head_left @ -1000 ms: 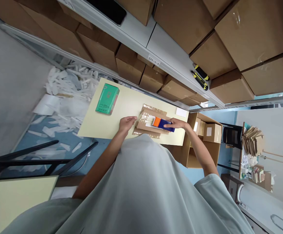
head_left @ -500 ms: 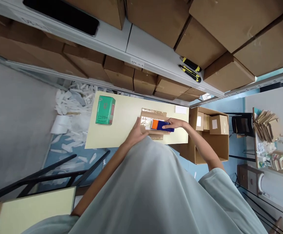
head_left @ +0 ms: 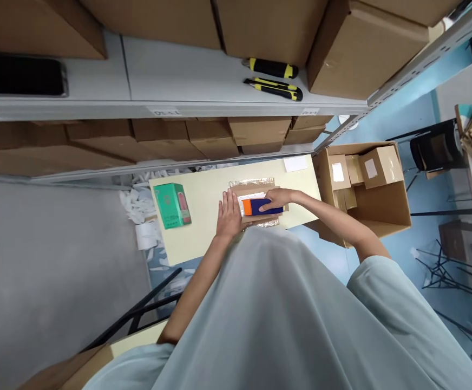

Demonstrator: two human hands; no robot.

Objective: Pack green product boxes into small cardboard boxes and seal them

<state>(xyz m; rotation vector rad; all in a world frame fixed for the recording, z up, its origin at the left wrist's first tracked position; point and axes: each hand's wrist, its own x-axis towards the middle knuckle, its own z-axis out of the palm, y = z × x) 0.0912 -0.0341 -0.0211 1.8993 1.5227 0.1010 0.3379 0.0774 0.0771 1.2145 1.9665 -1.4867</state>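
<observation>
My right hand (head_left: 279,199) is closed on a dark blue and orange block-shaped tool (head_left: 256,206), whose exact kind I cannot make out. It lies over a white label (head_left: 241,200) on a small flat cardboard parcel (head_left: 252,189) with shiny clear tape along its edges. My left hand (head_left: 230,215) rests on the parcel's left side, fingers stretched out and holding nothing. The parcel lies on a pale yellow table (head_left: 199,187). To the left on the same table stands a green box (head_left: 171,206).
An open carton (head_left: 382,219) with several small boxes stands right of the table. A white paper (head_left: 295,164) lies at the far edge. Two utility knives (head_left: 274,68) and a black phone (head_left: 19,76) lie on the grey shelf (head_left: 179,81) among cardboard boxes.
My view has turned and shifted. The tool in my right hand sits a little further left over the parcel's label. My left hand now lies flatter, fingers extended on the parcel's left side.
</observation>
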